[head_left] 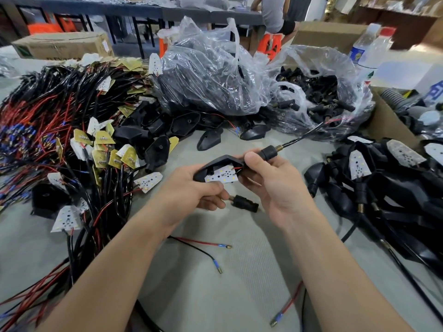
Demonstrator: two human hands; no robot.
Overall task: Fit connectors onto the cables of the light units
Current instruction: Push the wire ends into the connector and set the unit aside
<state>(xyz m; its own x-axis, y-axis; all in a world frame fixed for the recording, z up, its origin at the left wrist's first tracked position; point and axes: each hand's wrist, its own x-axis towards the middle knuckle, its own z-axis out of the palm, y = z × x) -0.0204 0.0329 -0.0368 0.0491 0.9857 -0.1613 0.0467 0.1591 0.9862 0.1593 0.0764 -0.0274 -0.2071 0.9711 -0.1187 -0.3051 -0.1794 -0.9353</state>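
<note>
My left hand (191, 188) grips a black light housing (217, 164) with a white LED board (223, 176) seated in it. My right hand (271, 180) pinches the housing's neck, where a black connector (269, 151) with a threaded brass stem sits on the cable (309, 133) running up to the right. A loose black connector (247, 203) lies on the table just below my hands.
A heap of wired LED boards (103, 142) lies left, empty housings (182, 125) behind. A plastic bag of connectors (318, 99) sits at back right, assembled units (374, 178) on the right. Loose wire ends (215, 248) lie near my forearms.
</note>
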